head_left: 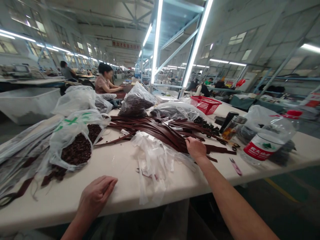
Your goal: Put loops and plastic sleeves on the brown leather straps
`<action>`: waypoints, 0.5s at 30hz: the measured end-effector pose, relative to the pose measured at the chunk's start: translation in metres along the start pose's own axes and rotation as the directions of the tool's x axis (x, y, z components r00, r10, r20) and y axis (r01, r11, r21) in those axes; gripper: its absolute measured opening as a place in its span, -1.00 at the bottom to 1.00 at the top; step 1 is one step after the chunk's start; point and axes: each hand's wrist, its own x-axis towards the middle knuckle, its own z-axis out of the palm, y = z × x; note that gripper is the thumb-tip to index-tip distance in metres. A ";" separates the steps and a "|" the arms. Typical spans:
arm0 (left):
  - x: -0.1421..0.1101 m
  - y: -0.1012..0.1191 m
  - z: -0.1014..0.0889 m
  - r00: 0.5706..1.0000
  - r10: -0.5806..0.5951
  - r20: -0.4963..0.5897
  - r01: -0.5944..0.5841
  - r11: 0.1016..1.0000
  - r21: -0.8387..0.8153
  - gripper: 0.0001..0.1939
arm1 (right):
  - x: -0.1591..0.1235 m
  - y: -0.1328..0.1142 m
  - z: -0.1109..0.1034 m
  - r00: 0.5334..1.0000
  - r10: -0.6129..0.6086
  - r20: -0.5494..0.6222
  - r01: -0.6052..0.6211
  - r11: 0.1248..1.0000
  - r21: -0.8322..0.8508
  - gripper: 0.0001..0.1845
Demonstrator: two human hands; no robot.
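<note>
Right hand [196, 148] out at one o'clock, fingers down on the fanned brown leather straps [160, 128], pinching or not, can't tell! They seem spread for easy picking. Left hand [96, 196], seven o'clock, lies empty, fingers together, bracing on the white worktable [50, 206].

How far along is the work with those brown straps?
Hard to say exactly. Looks done: dark pieces sit in a plastic bag. In hand: the right hand is on the brown leather straps. Left: many straps still lie loose on the white table, and the left hand rests at its edge.
</note>
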 end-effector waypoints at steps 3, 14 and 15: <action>-0.005 0.012 -0.002 0.995 -0.037 -0.092 0.020 0.983 -0.183 -0.76 | -0.027 -0.025 -0.033 0.998 -0.063 -0.017 0.063 0.998 0.019 -0.77; -0.015 0.200 0.076 0.549 0.002 0.836 0.800 -0.291 -0.524 -0.40 | -0.211 -0.066 -0.140 0.885 -0.385 -0.263 0.446 0.862 0.240 -0.74; -0.007 0.210 0.082 0.516 -0.015 0.857 0.788 -0.385 -0.481 -0.45 | -0.233 -0.056 -0.145 0.877 -0.407 -0.255 0.466 0.849 0.249 -0.73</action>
